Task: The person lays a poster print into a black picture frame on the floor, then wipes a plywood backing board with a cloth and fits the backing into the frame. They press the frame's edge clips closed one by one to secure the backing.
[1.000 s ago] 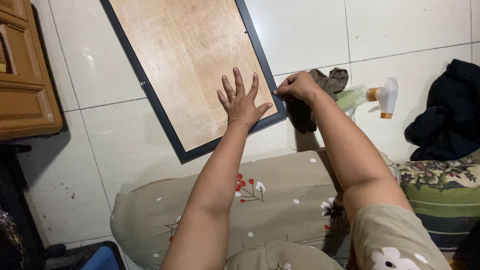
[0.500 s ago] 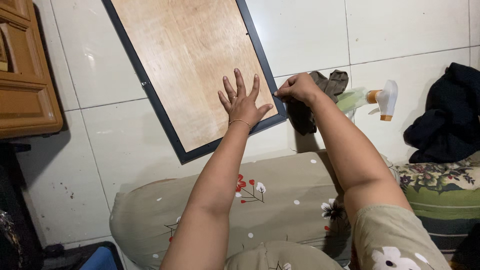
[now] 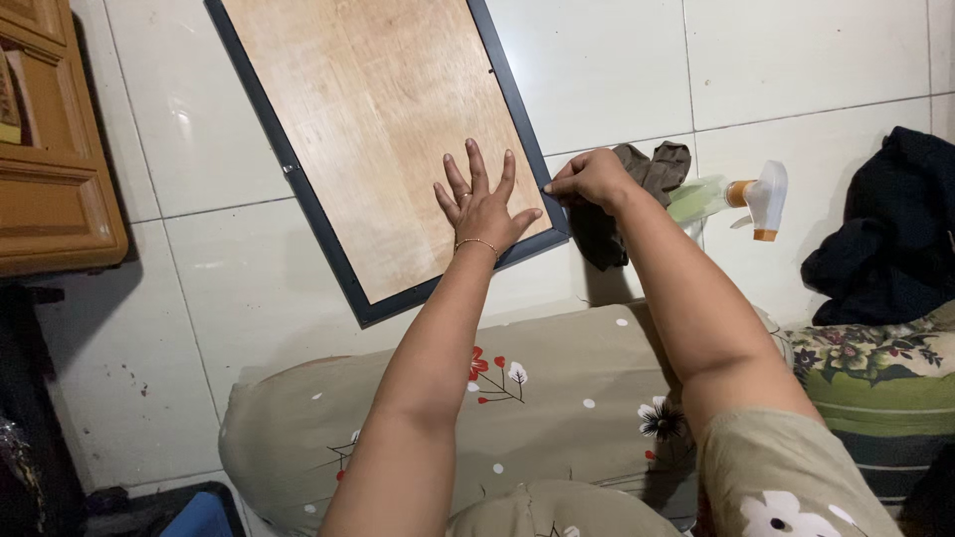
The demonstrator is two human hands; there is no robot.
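Two hands touch a picture frame [image 3: 383,139] lying face down on the floor [image 3: 229,288], its long side slanting up-left. The left hand [image 3: 484,207] lies flat and open on its wooden back. The right hand [image 3: 589,179] pinches the frame's right edge, beside a dark cloth [image 3: 647,174].

Bright overhead light is glaring off the floor tiles [image 3: 199,119]; arms are throwing soft shadows; edges are perhaps bending slightly.

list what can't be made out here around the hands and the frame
All in the head view:
- Framed board: its top end is cut off by the picture's upper edge.
- Right hand: the fingers curl under at the frame's edge, so what they pinch is hidden.
- Dark cloth: partly hidden behind the right hand and wrist.
- Spray bottle: its body is partly hidden behind the right forearm.
- Left hand: lies flat, covering the board beneath.
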